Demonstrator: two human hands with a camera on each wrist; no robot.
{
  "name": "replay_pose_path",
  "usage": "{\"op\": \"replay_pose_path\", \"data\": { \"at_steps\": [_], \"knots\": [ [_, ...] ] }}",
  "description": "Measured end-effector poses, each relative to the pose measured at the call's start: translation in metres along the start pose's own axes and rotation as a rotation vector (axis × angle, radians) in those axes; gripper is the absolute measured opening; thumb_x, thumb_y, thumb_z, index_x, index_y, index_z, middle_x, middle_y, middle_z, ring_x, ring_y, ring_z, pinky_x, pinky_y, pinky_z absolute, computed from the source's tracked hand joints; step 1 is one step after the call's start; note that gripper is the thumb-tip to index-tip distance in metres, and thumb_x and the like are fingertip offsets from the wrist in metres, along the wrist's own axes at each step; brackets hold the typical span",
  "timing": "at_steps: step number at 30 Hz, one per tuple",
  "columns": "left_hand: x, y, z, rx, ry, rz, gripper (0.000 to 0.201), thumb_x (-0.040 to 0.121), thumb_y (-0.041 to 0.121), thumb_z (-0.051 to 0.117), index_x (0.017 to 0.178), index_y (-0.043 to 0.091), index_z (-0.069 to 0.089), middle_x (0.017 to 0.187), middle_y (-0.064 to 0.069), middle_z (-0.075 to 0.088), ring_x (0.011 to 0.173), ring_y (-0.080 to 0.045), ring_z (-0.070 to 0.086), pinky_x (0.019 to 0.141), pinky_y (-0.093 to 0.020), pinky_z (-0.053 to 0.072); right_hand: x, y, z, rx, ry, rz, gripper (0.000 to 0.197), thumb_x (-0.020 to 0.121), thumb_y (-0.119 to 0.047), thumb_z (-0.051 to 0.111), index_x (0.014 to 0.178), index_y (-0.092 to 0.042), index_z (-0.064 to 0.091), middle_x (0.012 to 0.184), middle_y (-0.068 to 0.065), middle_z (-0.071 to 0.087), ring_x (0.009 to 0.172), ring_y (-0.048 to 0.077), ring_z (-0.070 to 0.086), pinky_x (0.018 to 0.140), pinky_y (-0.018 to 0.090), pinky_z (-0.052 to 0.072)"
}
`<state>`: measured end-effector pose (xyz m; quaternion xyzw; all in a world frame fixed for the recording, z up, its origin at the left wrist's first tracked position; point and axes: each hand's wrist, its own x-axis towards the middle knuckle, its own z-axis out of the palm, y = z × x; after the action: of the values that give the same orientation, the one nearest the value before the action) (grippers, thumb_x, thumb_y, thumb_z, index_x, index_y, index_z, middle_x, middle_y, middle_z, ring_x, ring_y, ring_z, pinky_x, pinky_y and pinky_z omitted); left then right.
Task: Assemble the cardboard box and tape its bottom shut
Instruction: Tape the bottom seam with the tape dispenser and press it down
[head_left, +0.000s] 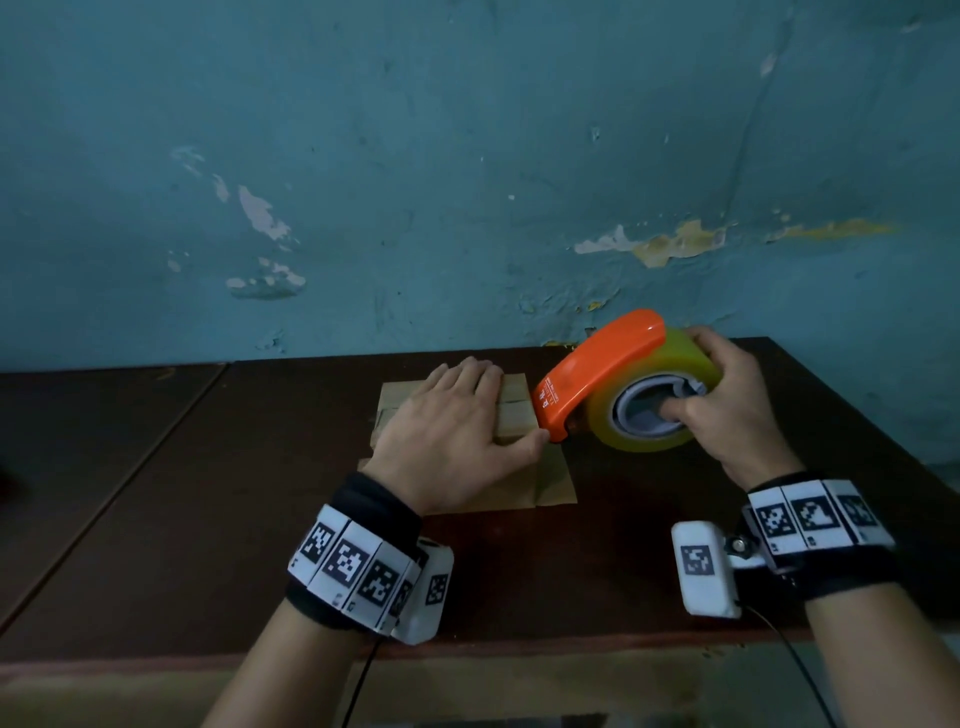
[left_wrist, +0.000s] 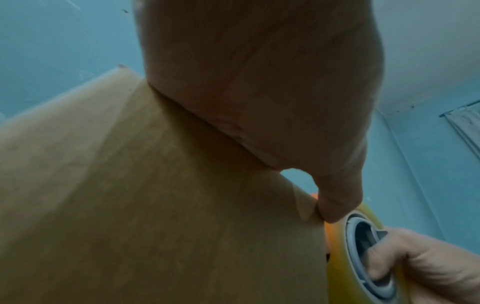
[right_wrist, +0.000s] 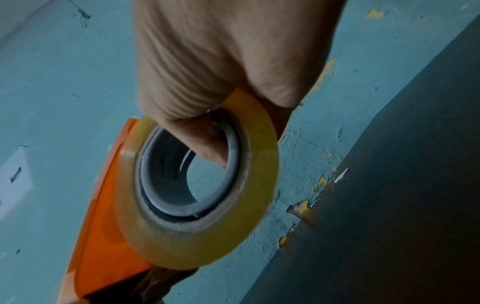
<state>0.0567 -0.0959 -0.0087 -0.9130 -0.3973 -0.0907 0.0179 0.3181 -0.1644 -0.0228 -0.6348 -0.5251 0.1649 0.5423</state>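
Observation:
A small brown cardboard box (head_left: 517, 410) stands on the dark table (head_left: 208, 493), with a flap (head_left: 556, 483) spread flat toward me. My left hand (head_left: 457, 426) lies flat on top of it with straight fingers, its thumb at the box's right corner. In the left wrist view the palm (left_wrist: 259, 82) presses the cardboard (left_wrist: 155, 205). My right hand (head_left: 727, 400) grips an orange tape dispenser (head_left: 597, 374) carrying a yellowish tape roll (head_left: 691, 358), thumb inside the grey core. The dispenser's front end sits at the box's right side, beside my left thumb. The right wrist view shows the roll (right_wrist: 197, 246) in my right hand (right_wrist: 221, 61).
A peeling blue wall (head_left: 467, 156) rises just behind the table. The table's front edge (head_left: 467, 654) runs below my wrists. A seam between two tabletops (head_left: 130, 467) crosses the left side.

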Motion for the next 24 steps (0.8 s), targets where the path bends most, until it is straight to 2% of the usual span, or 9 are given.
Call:
{"op": "replay_pose_path", "data": {
  "at_steps": [3, 5, 7, 9, 12, 14, 21, 24],
  "knots": [
    [0.001, -0.004, 0.004, -0.004, 0.029, -0.005, 0.093, 0.091, 0.082, 0.026, 0.161, 0.022, 0.019, 0.145, -0.004, 0.047, 0.133, -0.020, 0.044, 0.113, -0.035, 0.032, -0.001, 0.000, 0.002, 0.006, -0.012, -0.014, 0.056, 0.068, 0.019, 0.075, 0.102, -0.023, 0.060, 0.095, 0.010, 0.068, 0.085, 0.018, 0.070, 0.075, 0.034, 0.055],
    [0.001, -0.007, 0.006, 0.012, 0.018, -0.011, 0.099, 0.084, 0.090, 0.022, 0.163, 0.031, 0.011, 0.135, -0.001, 0.048, 0.124, -0.018, 0.047, 0.105, -0.033, 0.037, -0.001, 0.000, 0.003, -0.004, -0.019, -0.020, 0.058, 0.069, 0.020, 0.074, 0.105, -0.024, 0.060, 0.096, 0.008, 0.067, 0.087, 0.016, 0.069, 0.074, 0.031, 0.054],
    [0.001, -0.010, 0.007, 0.043, -0.007, -0.025, 0.104, 0.079, 0.094, 0.023, 0.162, 0.034, 0.008, 0.131, 0.001, 0.047, 0.121, -0.017, 0.047, 0.104, -0.033, 0.038, -0.001, -0.001, 0.004, -0.024, -0.029, -0.033, 0.058, 0.070, 0.022, 0.072, 0.107, -0.021, 0.060, 0.096, 0.008, 0.067, 0.086, 0.015, 0.069, 0.073, 0.028, 0.053],
    [0.001, -0.012, 0.006, 0.042, -0.008, -0.041, 0.100, 0.081, 0.092, 0.025, 0.162, 0.036, 0.009, 0.132, 0.001, 0.046, 0.122, -0.017, 0.046, 0.105, -0.034, 0.037, -0.001, -0.002, 0.002, -0.042, -0.028, -0.046, 0.058, 0.070, 0.023, 0.071, 0.107, -0.020, 0.060, 0.096, 0.007, 0.067, 0.084, 0.013, 0.068, 0.072, 0.027, 0.052],
    [0.000, -0.016, 0.005, 0.017, -0.009, -0.058, 0.095, 0.083, 0.088, 0.028, 0.161, 0.036, 0.012, 0.135, 0.001, 0.045, 0.123, -0.017, 0.045, 0.107, -0.034, 0.036, 0.001, -0.003, -0.007, -0.002, 0.036, -0.021, 0.063, 0.069, 0.024, 0.069, 0.101, -0.028, 0.059, 0.095, 0.006, 0.068, 0.084, 0.010, 0.069, 0.075, 0.030, 0.054],
    [0.000, -0.017, 0.004, 0.011, -0.017, -0.064, 0.094, 0.084, 0.087, 0.030, 0.161, 0.037, 0.011, 0.136, 0.002, 0.044, 0.124, -0.017, 0.044, 0.108, -0.035, 0.035, 0.001, -0.004, -0.013, 0.030, 0.060, -0.021, 0.064, 0.067, 0.025, 0.068, 0.097, -0.031, 0.059, 0.093, 0.004, 0.068, 0.079, 0.003, 0.068, 0.075, 0.030, 0.054],
    [-0.001, -0.023, 0.005, -0.020, -0.032, -0.043, 0.092, 0.084, 0.087, 0.033, 0.160, 0.040, 0.010, 0.141, 0.003, 0.041, 0.127, -0.017, 0.042, 0.106, -0.034, 0.037, 0.000, -0.003, -0.021, 0.018, -0.001, 0.002, 0.064, 0.067, 0.024, 0.070, 0.097, -0.031, 0.060, 0.091, 0.000, 0.067, 0.076, -0.002, 0.067, 0.072, 0.026, 0.048],
    [-0.003, -0.026, 0.005, -0.029, -0.021, -0.027, 0.092, 0.083, 0.088, 0.032, 0.159, 0.040, 0.012, 0.138, 0.004, 0.042, 0.124, -0.016, 0.043, 0.105, -0.034, 0.037, 0.001, 0.003, -0.035, -0.001, 0.051, 0.036, 0.065, 0.065, 0.026, 0.070, 0.098, -0.029, 0.060, 0.090, -0.001, 0.067, 0.072, -0.004, 0.066, 0.073, 0.031, 0.050]
  ]
}}
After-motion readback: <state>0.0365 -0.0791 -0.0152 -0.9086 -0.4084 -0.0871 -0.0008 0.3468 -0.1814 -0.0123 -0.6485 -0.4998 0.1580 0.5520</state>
